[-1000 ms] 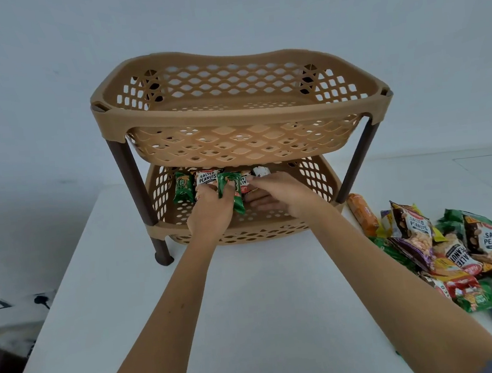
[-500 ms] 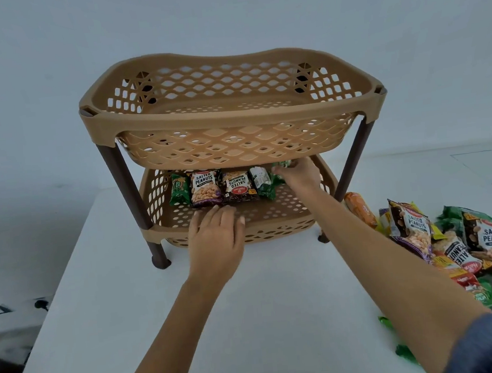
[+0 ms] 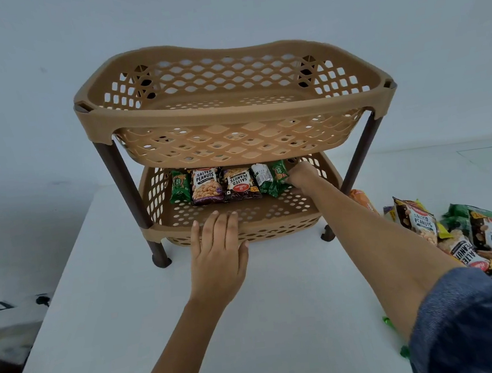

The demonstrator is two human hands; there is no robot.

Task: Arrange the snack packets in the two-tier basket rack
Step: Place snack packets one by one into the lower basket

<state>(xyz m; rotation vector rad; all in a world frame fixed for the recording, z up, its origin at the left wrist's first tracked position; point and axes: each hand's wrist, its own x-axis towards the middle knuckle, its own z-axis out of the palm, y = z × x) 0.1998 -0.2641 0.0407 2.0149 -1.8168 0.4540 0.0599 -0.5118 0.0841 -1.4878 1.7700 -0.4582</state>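
Observation:
A tan two-tier basket rack [image 3: 231, 109] with brown legs stands on the white table. Its lower basket [image 3: 272, 218] holds a row of several snack packets leaning on the back wall, among them two salted peanuts packets [image 3: 207, 185] and green packets. My right hand [image 3: 301, 178] reaches into the lower basket and grips the rightmost green packet [image 3: 279, 174]. My left hand [image 3: 217, 249] rests flat with straight fingers on the lower basket's front rim. The upper basket looks bare.
A pile of loose snack packets [image 3: 466, 237] lies on the table at the right, with an orange packet [image 3: 363, 202] nearest the rack. The table's left edge [image 3: 54, 295] drops to a floor with a wall socket.
My left hand let go of a green packet and drew back to the front rim. My right hand moved right along the row to the end green packet.

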